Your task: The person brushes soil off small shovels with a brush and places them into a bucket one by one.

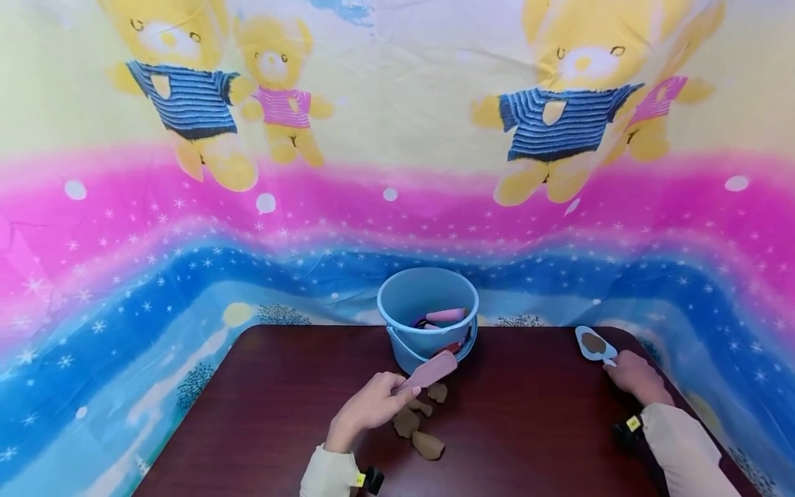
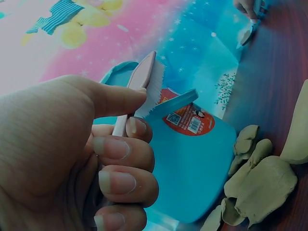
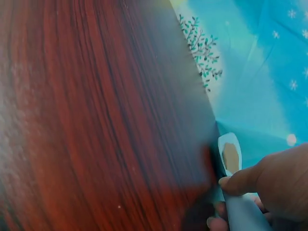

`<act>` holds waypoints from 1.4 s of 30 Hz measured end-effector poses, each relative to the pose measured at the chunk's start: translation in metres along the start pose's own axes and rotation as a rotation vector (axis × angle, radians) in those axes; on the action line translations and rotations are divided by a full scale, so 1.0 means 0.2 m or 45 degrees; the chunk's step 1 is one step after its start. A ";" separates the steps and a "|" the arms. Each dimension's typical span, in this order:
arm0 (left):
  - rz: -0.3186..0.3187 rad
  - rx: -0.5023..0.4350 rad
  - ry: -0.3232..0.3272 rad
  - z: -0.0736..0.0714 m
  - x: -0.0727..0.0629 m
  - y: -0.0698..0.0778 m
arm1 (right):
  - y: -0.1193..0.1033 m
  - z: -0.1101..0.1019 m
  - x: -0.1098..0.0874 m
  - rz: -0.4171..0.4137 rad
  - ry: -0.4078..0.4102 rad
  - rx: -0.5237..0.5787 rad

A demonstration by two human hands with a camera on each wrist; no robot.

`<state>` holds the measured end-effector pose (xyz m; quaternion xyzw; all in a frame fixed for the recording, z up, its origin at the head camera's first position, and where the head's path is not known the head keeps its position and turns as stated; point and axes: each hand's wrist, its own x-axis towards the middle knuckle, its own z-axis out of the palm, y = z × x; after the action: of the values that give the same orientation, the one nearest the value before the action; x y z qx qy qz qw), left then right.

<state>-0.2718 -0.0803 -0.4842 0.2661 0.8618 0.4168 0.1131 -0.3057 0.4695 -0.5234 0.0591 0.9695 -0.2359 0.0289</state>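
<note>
My left hand (image 1: 373,404) grips a small pink brush (image 1: 433,369), thumb on one side and curled fingers on the other. White bristles (image 2: 155,86) show in the left wrist view. In front of the light-blue bucket (image 1: 406,348), the brush head overlaps its lower wall in the head view. At the far right corner, my right hand (image 1: 640,378) holds a small pale-blue shovel (image 1: 584,338) by its handle. A flat brown piece (image 1: 594,342) lies in the shovel's blade. Several brown clay-like lumps (image 1: 428,445) lie near my left hand.
The bucket holds a pink-handled item (image 1: 446,315) and others partly hidden; its handle hangs down in front. A red label (image 2: 190,120) marks its side. The dark wooden table (image 1: 279,393) has a printed cloth (image 1: 348,207) behind it and along its sides.
</note>
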 end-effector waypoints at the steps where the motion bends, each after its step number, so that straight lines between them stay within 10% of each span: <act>1: -0.005 -0.004 -0.005 0.00 0.00 0.00 | -0.01 0.00 -0.01 0.008 -0.001 0.000; 18: -0.005 -0.043 -0.037 0.01 -0.01 -0.01 | -0.27 0.01 -0.19 -0.082 0.051 0.095; 42: 0.067 -0.121 -0.022 0.06 0.01 0.05 | -1.26 0.03 -0.57 -0.490 -0.129 -0.179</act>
<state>-0.2658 -0.0667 -0.4840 0.2868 0.8326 0.4578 0.1221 -0.2254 0.2326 -0.4041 -0.1413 0.9743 -0.1715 0.0361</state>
